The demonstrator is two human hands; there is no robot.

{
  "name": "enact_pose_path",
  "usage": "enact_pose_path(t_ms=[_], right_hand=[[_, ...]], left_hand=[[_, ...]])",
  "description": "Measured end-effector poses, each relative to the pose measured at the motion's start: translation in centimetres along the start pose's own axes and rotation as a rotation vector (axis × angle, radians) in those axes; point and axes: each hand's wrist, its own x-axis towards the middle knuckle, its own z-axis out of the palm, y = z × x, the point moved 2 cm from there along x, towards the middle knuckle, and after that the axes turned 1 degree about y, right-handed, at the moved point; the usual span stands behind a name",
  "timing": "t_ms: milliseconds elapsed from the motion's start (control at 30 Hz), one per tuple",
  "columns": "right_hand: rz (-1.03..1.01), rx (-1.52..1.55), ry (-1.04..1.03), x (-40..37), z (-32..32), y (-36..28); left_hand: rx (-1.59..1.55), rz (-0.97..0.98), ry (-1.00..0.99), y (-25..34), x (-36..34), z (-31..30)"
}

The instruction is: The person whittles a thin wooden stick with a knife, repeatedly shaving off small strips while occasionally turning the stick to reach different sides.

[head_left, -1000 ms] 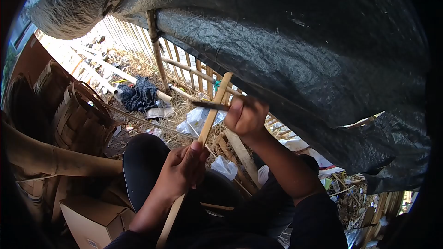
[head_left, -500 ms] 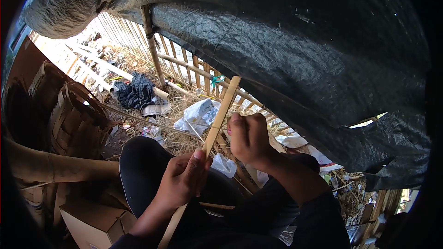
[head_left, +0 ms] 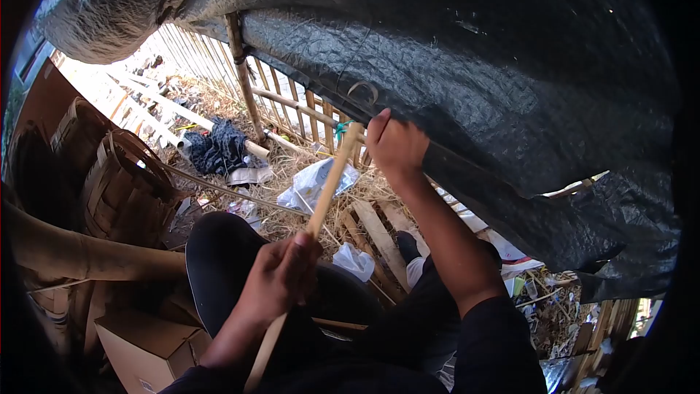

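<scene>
A long pale strip of bamboo or wood [head_left: 330, 188] slants up from my lap, held near its middle by my left hand [head_left: 281, 276], whose fingers are wrapped round it. My right hand [head_left: 397, 147] is raised beside the strip's upper end, its fingers curled and closed. Whatever it grips, if anything, is too small or hidden to name. A thin curled shaving [head_left: 363, 90] shows just above it against the dark sheet.
A black plastic sheet [head_left: 467, 80] hangs overhead and right. Woven baskets [head_left: 120, 197], a thick bamboo pole [head_left: 95, 254] and a cardboard box [head_left: 142, 350] stand left. Beyond my knees lie straw, plastic bags [head_left: 354, 261] and a dark cloth [head_left: 217, 147], before a bamboo fence [head_left: 295, 106].
My right hand has moved up from beside the strip's middle to its top end. A curled shaving now shows above it. The strip and my left hand have shifted slightly left.
</scene>
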Motion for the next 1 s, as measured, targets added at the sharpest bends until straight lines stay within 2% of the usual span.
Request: enact_pose_path(t_ms=[33,100,133,200,233,300,367,433,500,567,633,767,800,1000], right_hand=[[0.211,-0.199,-0.074,1.6,0.4,2.7],[0.334,-0.099,0.044,2.2,-0.1,4.3],[0.335,-0.102,0.046,2.0,-0.4,4.5],[0.469,0.351,0.012,1.4,-1.2,4.6],[0.466,0.346,0.010,1.0,-2.3,3.6],[0.408,0.574,-0.067,-0.5,-4.5,0.4],[0.278,0.762,-0.035,-2.5,-5.6,-3.0],[-0.032,0.659,-0.149,-3.3,-7.1,-5.3],[-0.207,0.521,-0.158,-4.6,-6.9,-6.2],[-0.225,0.502,-0.183,-4.7,-6.3,-6.4],[-0.374,0.478,-0.069,-4.3,-5.4,-6.4],[-0.459,0.390,-0.055,-3.5,-3.7,-5.6],[-0.474,0.451,-0.028,-2.9,-2.7,-4.7],[-0.490,0.344,0.053,-2.4,-1.5,-3.8]], left_hand=[[0.070,-0.031,-0.068,0.5,-1.2,1.8],[0.034,0.005,-0.207,-0.1,-1.6,2.7],[-0.035,-0.017,-0.152,-0.3,-1.3,2.0],[-0.184,0.000,-0.073,0.2,-0.5,0.1],[-0.287,0.006,-0.044,0.6,-0.4,-0.5],[-0.391,0.046,-0.079,0.7,-0.3,-1.0],[-0.366,0.031,-0.088,0.7,-0.2,-0.8],[-0.347,-0.008,-0.115,0.2,0.1,-0.4],[-0.301,-0.034,-0.136,0.4,-0.1,0.1],[-0.289,-0.042,-0.124,0.5,-0.1,0.2],[-0.336,-0.095,-0.076,0.5,-0.1,-0.1],[-0.343,-0.093,-0.043,0.2,0.6,-0.5],[-0.342,-0.086,-0.029,0.1,0.7,-0.7],[-0.379,-0.043,0.026,0.3,1.3,-0.1]])
